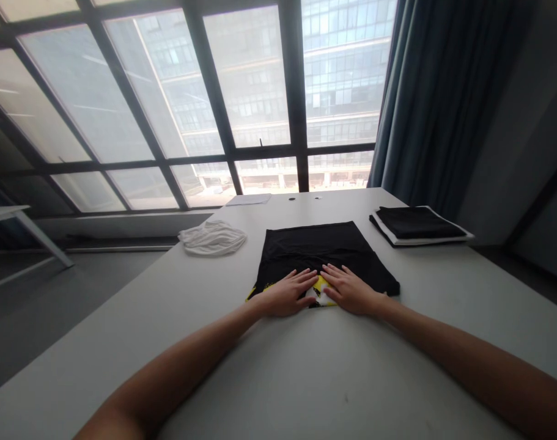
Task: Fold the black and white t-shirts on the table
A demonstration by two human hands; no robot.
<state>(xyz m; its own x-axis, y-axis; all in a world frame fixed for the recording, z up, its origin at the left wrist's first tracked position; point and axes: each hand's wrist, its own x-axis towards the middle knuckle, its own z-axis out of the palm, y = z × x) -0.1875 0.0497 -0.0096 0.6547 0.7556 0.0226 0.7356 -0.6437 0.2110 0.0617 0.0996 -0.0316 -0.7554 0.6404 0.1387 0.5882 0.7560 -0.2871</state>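
fingers [306, 277] of left hand [285, 295] and right hand [351, 292] open, flat on the black shirt's [319, 247] near edge

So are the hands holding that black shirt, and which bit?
Nothing is gripped. The left hand and right hand lie flat and open on the near edge of the black shirt, by its yellow print.

Black garment [321, 250] lies flat at ctr of white table [269, 366]. Left hand [287, 293] & right hand [349, 290] press flat on garment's near edge, w/ yellow print [323, 286] between. White cloth [213, 237] left of garment; folded stack [418, 225] right of it.
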